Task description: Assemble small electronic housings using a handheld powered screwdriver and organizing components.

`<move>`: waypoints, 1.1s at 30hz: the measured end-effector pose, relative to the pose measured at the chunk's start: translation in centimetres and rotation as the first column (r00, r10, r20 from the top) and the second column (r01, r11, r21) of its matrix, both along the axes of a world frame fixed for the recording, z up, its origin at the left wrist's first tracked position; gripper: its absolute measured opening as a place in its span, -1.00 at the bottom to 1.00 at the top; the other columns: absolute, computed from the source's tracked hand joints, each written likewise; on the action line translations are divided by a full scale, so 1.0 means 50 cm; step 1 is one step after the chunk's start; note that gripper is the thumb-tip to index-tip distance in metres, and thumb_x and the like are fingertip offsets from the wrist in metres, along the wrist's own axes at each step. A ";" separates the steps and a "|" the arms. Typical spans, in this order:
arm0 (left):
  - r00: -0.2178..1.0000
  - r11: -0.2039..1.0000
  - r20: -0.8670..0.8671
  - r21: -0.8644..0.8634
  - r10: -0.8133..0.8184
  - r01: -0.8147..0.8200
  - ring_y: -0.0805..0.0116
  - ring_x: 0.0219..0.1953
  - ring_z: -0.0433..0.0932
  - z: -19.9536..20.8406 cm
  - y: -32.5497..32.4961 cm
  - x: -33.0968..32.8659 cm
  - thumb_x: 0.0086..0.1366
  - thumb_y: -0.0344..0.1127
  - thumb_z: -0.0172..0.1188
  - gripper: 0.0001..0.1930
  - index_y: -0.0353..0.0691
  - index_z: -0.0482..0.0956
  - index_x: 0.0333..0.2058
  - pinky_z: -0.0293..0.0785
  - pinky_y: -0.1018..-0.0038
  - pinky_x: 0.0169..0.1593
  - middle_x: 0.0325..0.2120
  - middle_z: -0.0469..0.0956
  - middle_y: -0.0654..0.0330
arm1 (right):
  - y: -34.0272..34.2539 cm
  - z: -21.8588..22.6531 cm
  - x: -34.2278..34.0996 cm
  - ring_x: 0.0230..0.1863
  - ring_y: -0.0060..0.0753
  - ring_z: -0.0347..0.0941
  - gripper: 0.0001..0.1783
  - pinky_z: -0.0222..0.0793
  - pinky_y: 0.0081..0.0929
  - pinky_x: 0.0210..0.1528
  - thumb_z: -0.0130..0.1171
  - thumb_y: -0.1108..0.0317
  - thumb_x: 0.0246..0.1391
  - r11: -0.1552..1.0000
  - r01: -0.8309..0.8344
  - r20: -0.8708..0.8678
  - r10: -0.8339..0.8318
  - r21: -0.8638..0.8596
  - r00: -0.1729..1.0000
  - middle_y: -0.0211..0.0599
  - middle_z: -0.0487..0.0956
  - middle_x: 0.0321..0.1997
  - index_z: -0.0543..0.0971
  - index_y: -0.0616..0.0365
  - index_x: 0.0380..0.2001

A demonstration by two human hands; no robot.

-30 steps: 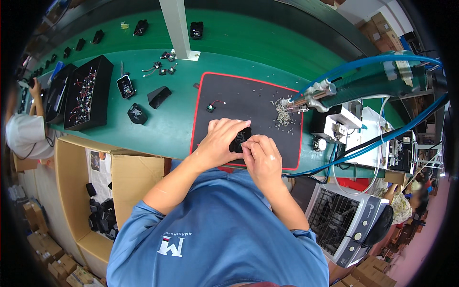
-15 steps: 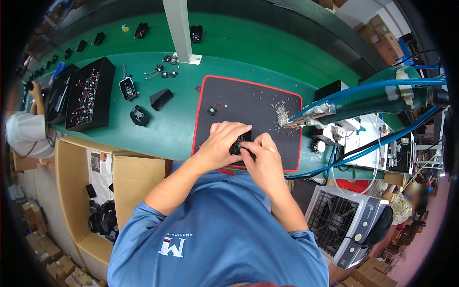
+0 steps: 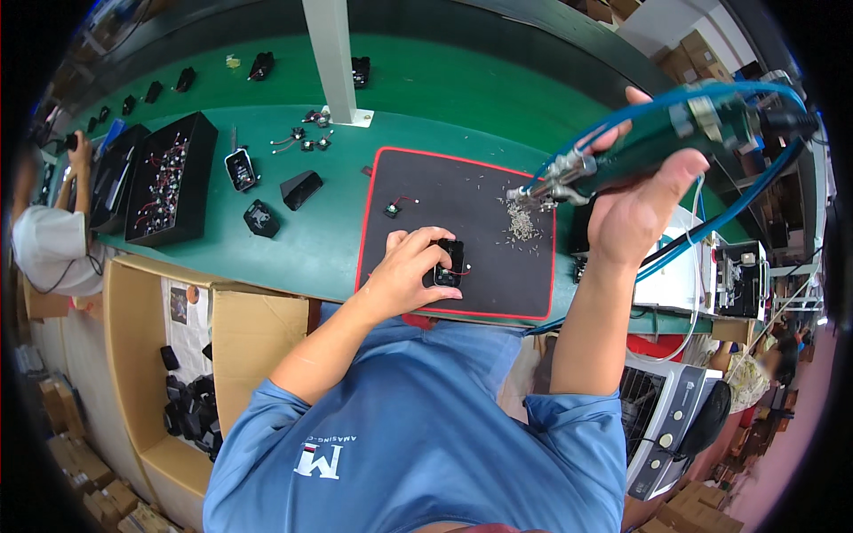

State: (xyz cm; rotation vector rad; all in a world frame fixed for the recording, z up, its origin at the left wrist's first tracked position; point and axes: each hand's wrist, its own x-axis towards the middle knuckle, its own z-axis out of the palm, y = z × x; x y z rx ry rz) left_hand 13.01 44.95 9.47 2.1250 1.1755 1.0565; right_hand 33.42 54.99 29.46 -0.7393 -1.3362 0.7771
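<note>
Fingers (image 3: 425,258) of your left hand (image 3: 404,275): curled, pinching small black housing (image 3: 449,263) on black mat (image 3: 480,200), long axis pointing away from you. Right hand (image 3: 635,209): wrapped around green pneumatic screwdriver (image 3: 657,147), raised up-right; loose screws (image 3: 522,222) between. Left nearer.

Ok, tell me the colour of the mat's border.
Red, around the black mat; the head view shows it best.

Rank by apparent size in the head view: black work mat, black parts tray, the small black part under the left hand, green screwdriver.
1. black work mat
2. black parts tray
3. green screwdriver, in the right hand; raised nearer the camera, so its rank against the tray is unsure
4. small black part under the left hand
</note>
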 end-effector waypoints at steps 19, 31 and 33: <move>0.994 1.000 -0.112 0.023 0.019 -0.016 0.19 0.25 0.43 -0.002 -0.001 0.012 0.00 -0.07 0.59 -0.55 -0.04 0.56 -0.23 0.19 0.12 0.19 0.21 0.46 0.19 | -0.066 -0.052 -0.022 -0.51 -0.41 0.48 0.20 0.45 -0.55 -0.46 -0.34 -0.70 0.20 0.954 -0.298 -0.210 0.285 -0.037 0.935 -0.20 0.53 -0.40 0.43 0.41 0.18; 0.999 0.998 -0.034 0.052 0.039 -0.037 0.12 0.08 0.47 -0.010 -0.001 0.005 -0.04 0.00 0.62 -0.52 -0.07 0.61 -0.23 0.25 0.25 0.16 0.18 0.46 0.14 | -0.034 0.022 -0.014 -0.56 -0.46 0.43 0.21 0.40 -0.53 -0.48 -0.41 -0.73 0.18 0.995 0.096 -0.081 -0.095 0.004 0.992 -0.30 0.51 -0.51 0.49 0.36 0.10; 0.999 0.997 -0.021 0.068 0.034 -0.033 0.13 0.07 0.47 -0.010 -0.001 0.005 -0.02 0.02 0.61 -0.53 -0.08 0.63 -0.25 0.25 0.26 0.16 0.19 0.47 0.15 | -0.013 0.032 -0.013 -0.56 -0.47 0.41 0.23 0.37 -0.51 -0.47 -0.41 -0.74 0.17 0.988 0.150 -0.085 -0.147 0.031 0.986 -0.33 0.48 -0.55 0.49 0.37 0.11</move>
